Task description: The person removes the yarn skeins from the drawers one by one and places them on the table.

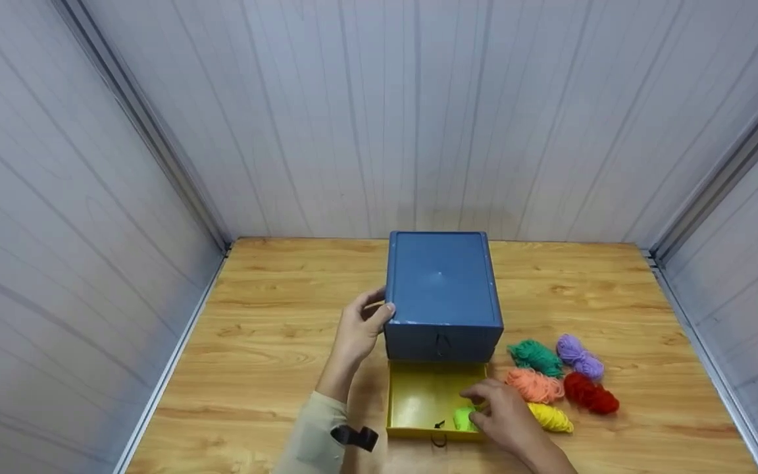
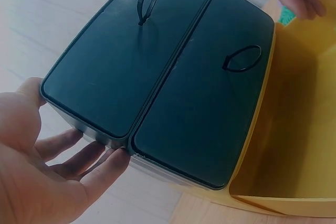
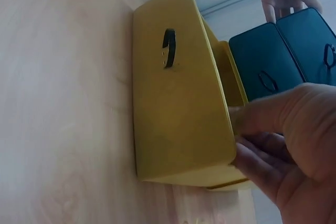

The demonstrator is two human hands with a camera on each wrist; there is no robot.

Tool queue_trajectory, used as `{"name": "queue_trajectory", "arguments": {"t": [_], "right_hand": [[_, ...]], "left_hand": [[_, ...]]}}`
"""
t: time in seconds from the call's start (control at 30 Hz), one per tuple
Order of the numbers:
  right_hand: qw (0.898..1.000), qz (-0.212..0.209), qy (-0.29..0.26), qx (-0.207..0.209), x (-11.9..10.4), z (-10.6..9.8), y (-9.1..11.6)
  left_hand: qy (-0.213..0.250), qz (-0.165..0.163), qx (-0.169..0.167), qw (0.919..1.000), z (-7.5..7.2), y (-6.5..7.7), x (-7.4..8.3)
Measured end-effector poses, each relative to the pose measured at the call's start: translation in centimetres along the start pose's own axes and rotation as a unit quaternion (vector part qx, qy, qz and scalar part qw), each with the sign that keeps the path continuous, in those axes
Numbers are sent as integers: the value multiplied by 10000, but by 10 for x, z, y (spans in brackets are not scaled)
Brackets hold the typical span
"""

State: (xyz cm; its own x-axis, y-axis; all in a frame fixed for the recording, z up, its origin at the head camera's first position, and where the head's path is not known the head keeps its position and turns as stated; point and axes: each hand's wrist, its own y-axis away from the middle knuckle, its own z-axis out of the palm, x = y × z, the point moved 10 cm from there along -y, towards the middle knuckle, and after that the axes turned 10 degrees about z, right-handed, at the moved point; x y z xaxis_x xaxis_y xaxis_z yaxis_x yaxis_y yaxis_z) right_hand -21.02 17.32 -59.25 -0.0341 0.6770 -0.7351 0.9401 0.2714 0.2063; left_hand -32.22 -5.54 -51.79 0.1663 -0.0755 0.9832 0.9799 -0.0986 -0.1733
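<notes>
A blue drawer cabinet point(image 1: 441, 283) stands on the wooden table with its lowest, yellow drawer point(image 1: 412, 395) pulled out. My left hand point(image 1: 359, 329) holds the cabinet's left side near the front, thumb at the top edge and fingers along the side. Two dark drawer fronts point(image 2: 199, 82) with black loop handles show in the left wrist view. My right hand point(image 1: 507, 415) reaches over the yellow drawer's front right corner, fingers loosely bent. Beside its thumb, a bright green yarn bundle point(image 1: 463, 419) lies in the drawer; the right wrist view hides it.
Right of the drawer lie yarn bundles: teal point(image 1: 535, 357), purple point(image 1: 580, 356), peach point(image 1: 535, 385), red point(image 1: 590, 393) and yellow point(image 1: 552, 417). Pale panel walls point(image 1: 326, 118) enclose the table point(image 1: 267, 342) at the back and both sides.
</notes>
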Motion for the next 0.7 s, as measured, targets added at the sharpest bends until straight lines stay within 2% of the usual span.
{"name": "queue_trajectory", "arguments": {"t": [0.23,0.5,0.7], "right_hand": [[9983,28,534,-225,-7,10,-6],[9922,-134,1235,-115,-18,14,-11],[9900,-94,1406,-114,-19,19,-14]], "left_hand": [[60,-10,42,10000,-1,0,-1],[54,40,21,10000,-1,0,0],[100,52,11,9999,-1,0,0]]}}
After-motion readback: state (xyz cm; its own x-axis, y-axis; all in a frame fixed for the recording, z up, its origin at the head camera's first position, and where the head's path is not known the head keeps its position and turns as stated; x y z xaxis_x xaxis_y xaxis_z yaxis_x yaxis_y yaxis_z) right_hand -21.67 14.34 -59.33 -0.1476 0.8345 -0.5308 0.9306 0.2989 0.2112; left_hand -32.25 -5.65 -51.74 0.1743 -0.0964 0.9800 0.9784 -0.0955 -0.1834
